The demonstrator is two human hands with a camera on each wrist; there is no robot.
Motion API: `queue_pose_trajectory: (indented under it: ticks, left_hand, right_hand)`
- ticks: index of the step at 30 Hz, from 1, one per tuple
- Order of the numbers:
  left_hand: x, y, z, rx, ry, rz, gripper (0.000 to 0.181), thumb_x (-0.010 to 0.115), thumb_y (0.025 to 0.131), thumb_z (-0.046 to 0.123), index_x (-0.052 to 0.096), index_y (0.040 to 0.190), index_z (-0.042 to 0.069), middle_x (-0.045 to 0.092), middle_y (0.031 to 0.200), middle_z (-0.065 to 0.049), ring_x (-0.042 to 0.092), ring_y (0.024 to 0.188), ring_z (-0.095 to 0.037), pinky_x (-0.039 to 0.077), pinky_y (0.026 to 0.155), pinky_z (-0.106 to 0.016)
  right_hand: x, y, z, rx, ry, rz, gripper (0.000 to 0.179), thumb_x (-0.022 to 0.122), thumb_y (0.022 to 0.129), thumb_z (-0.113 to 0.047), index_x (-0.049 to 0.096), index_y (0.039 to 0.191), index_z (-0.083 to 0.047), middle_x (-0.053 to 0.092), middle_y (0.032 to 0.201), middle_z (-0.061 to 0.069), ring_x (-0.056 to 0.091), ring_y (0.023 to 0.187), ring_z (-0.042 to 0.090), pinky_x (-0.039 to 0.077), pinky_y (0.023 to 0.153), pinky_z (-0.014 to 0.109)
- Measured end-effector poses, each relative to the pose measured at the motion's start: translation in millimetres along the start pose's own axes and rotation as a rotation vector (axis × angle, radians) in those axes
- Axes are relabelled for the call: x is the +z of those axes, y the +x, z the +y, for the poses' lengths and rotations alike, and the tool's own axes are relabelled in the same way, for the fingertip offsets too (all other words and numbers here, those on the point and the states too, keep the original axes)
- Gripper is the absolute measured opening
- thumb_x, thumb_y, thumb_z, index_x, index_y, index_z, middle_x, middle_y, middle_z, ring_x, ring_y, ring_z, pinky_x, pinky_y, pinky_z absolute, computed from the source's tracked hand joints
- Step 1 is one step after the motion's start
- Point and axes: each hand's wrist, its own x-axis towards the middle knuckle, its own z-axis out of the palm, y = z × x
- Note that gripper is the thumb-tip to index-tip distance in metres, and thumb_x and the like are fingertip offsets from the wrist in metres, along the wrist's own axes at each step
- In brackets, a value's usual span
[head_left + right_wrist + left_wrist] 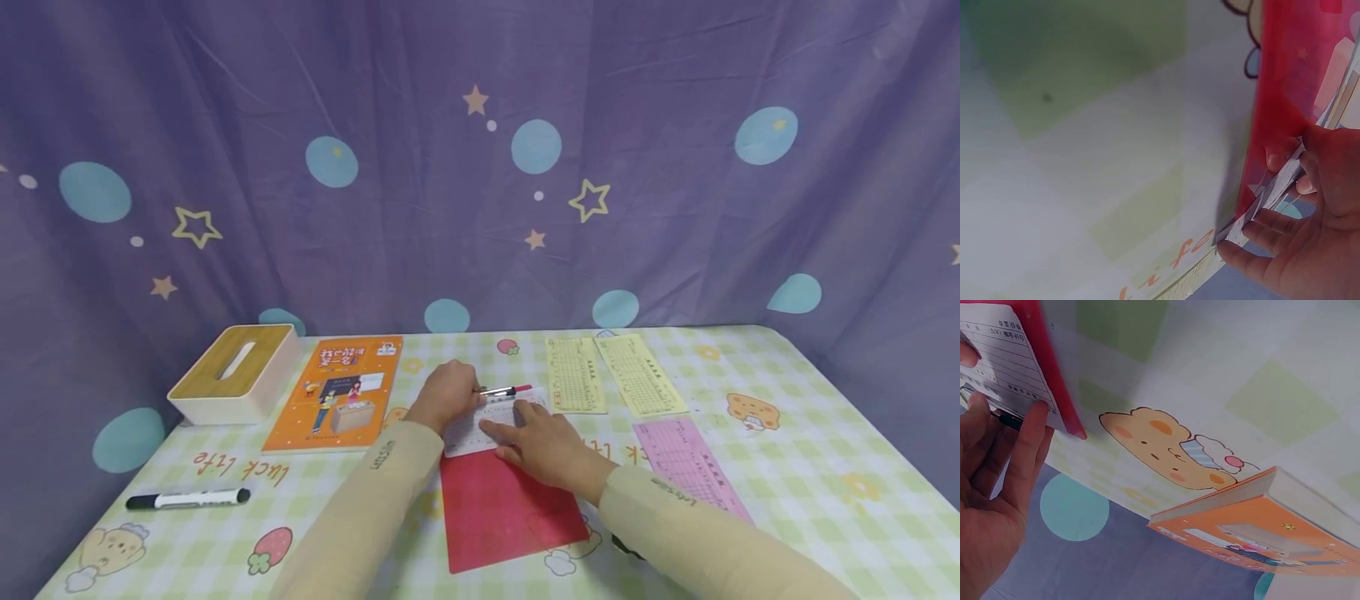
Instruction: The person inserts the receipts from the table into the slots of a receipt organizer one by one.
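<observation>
A red clipboard (510,512) lies on the table in the middle of the head view, with a white printed slip (468,437) over its upper part. At its top edge is a slim metal clip (498,392) with a dark end. My left hand (448,392) grips the clip, its thumb and fingers curled at the edge in the left wrist view. My right hand (551,446) rests on the slip with fingers extended; in the right wrist view its fingertips (1235,253) lie along the slip's edge. Part of the slip is hidden under the hands.
An orange book (337,396) and a tissue box (236,375) with a wooden lid stand at the left. In front of them lies a marker (187,498). Two yellow slips (576,375) and a pink slip (690,462) lie at the right. A purple curtain (420,167) hangs behind.
</observation>
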Motion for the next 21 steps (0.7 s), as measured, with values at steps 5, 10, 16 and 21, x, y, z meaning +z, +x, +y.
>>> queue_pose_trajectory:
  ticks: [5,10,16,21]
  left_hand:
    - [0.2,0.6,-0.3,-0.014,-0.002,-0.013,0.018,0.077,0.092,0.021,0.08,0.099,0.004,0.073,0.088,-0.005,0.058,0.073,-0.016,0.052,0.078,-0.032]
    - [1.0,-0.5,-1.4,0.006,0.007,0.001,0.017,0.077,0.092,0.021,0.08,0.097,0.005,0.074,0.087,-0.005,0.057,0.072,-0.016,0.052,0.078,-0.033]
    - [2.2,-2.2,-1.6,0.01,-0.004,0.003,0.014,0.077,0.092,0.019,0.08,0.094,0.006,0.071,0.082,-0.003,0.055,0.07,-0.016,0.05,0.074,-0.032]
    - [2.0,-2.9,-0.3,0.011,0.008,-0.009,0.015,0.076,0.093,0.021,0.08,0.097,0.006,0.07,0.081,-0.001,0.054,0.069,-0.015,0.048,0.072,-0.03]
  right_hand:
    - [0.4,-0.1,-0.9,-0.001,0.01,0.004,0.047,0.062,0.102,-0.036,0.054,0.148,-0.034,0.048,0.136,0.017,0.048,0.122,0.033,0.049,0.094,0.05]
    - [0.4,-0.3,-1.1,-0.016,-0.003,0.013,0.046,0.062,0.101,-0.036,0.055,0.147,-0.033,0.049,0.133,0.017,0.05,0.12,0.032,0.05,0.091,0.05]
    - [1.1,-0.6,0.7,-0.018,0.014,0.016,0.049,0.063,0.101,-0.036,0.053,0.149,-0.03,0.048,0.138,0.019,0.049,0.122,0.034,0.05,0.094,0.049]
    - [4.3,-1.6,4.0,-0.065,-0.016,0.094,0.048,0.067,0.099,-0.035,0.058,0.144,-0.023,0.052,0.135,0.018,0.053,0.12,0.033,0.051,0.092,0.05]
